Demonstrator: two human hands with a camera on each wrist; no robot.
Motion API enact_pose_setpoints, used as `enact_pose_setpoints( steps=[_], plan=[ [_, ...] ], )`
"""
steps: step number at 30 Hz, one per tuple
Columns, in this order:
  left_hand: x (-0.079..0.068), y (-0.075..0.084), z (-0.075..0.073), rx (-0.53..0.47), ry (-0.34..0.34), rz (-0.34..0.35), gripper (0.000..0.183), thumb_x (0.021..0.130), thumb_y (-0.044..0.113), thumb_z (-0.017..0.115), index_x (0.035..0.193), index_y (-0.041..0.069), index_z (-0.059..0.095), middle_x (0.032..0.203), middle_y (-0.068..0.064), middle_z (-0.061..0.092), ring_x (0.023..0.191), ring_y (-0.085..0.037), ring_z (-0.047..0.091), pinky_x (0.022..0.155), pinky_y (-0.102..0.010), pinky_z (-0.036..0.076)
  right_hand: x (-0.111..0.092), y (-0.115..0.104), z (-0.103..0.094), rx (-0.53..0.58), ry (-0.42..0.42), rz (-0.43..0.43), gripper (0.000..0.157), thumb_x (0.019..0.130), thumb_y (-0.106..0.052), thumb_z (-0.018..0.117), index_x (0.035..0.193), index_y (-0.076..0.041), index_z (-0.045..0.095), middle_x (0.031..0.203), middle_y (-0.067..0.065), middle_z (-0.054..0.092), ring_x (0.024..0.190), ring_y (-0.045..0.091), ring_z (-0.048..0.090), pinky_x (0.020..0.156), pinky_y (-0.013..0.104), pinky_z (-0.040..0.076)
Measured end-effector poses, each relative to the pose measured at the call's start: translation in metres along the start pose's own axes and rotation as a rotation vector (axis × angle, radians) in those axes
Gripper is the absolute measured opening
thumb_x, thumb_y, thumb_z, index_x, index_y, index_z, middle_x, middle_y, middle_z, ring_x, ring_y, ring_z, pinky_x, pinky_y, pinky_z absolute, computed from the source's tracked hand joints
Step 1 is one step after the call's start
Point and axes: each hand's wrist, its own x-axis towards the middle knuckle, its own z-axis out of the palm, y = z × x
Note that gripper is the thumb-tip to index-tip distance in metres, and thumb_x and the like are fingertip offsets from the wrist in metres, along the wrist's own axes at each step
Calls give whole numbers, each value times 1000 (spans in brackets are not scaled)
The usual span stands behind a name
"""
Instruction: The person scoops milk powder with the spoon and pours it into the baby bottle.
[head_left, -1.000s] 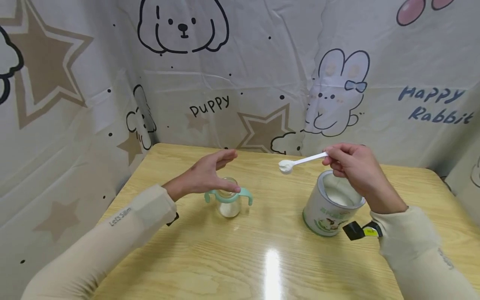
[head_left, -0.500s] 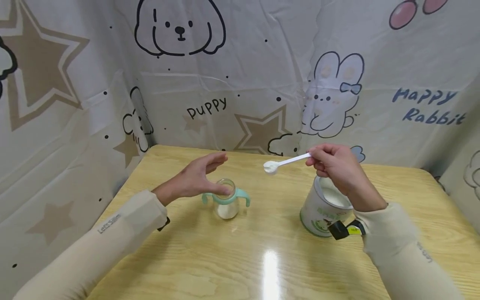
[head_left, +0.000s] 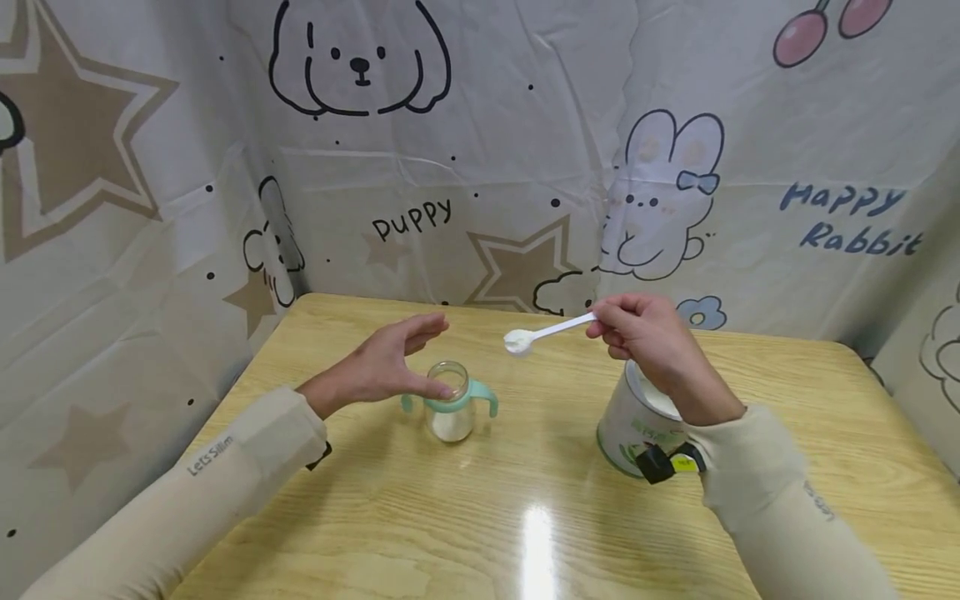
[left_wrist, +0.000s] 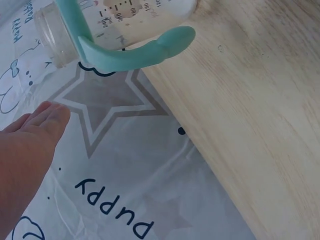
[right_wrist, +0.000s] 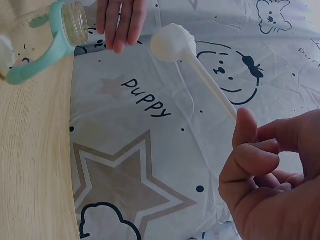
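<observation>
My right hand (head_left: 651, 340) pinches the end of a white measuring scoop (head_left: 557, 327) between thumb and fingers. White powder heaps over the scoop's bowl, which hangs in the air right of the baby bottle (head_left: 452, 425). That bottle stands upright and uncapped, with mint-green handles and whitish powder low inside. Beside its neck, my left hand (head_left: 386, 362) is spread with the thumb across the near side and the fingers reaching past. In the left wrist view, the fingers (left_wrist: 42, 117) are extended, apart from the bottle's mouth. Below the right hand stands an open milk powder can (head_left: 633, 425), partly hidden.
Both things stand on a light wooden table (head_left: 450, 517). A printed cloth (head_left: 375, 167) with cartoon animals and stars hangs behind the table and along its left side. A black wrist camera (head_left: 655, 463) sits by the right cuff.
My right hand has carried the filled scoop leftward, away from above the can and closer to the bottle. The left hand stays by the bottle's neck, slightly shifted left.
</observation>
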Motion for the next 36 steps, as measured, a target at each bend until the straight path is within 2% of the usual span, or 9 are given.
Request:
enact_pose_setpoints(
  steps=[9, 16, 22, 29, 36],
  plan=[
    [1, -7, 3, 9, -20, 6, 97, 77, 20, 89, 153, -1, 32, 155, -16, 38, 144, -32, 34, 117, -44, 30, 4, -1, 15, 13, -3, 12, 24, 104, -11, 53, 113, 12, 56, 74, -3, 65, 64, 6, 47, 51, 17, 38],
    [0, -13, 6, 1, -36, -32, 99, 77, 23, 89, 154, -2, 31, 155, -17, 39, 144, -34, 33, 116, -48, 31, 9, -1, 25, 5, -15, 31, 25, 103, -10, 55, 114, 12, 58, 74, -2, 66, 64, 6, 48, 52, 17, 38],
    [1, -18, 8, 17, -32, -20, 97, 77, 21, 89, 152, -3, 33, 154, -18, 40, 143, -34, 35, 115, -49, 32, 13, 0, 34, 11, -29, 22, 22, 103, -9, 54, 110, 12, 58, 73, -3, 65, 63, 5, 46, 52, 17, 37],
    [2, -26, 13, -13, -33, -17, 96, 76, 20, 90, 151, -4, 36, 152, -21, 41, 142, -34, 37, 114, -51, 33, 18, 4, 44, 37, -39, 23, 19, 103, -6, 52, 108, 12, 58, 72, -3, 66, 62, 5, 47, 52, 17, 37],
    [6, -34, 19, -10, -5, -15, 86, 75, 17, 90, 146, -2, 45, 146, -17, 50, 138, -33, 44, 114, -48, 34, 20, 9, 54, 48, -52, 10, 21, 102, -5, 53, 110, 14, 58, 71, -2, 66, 60, 5, 47, 51, 17, 38]
  ],
)
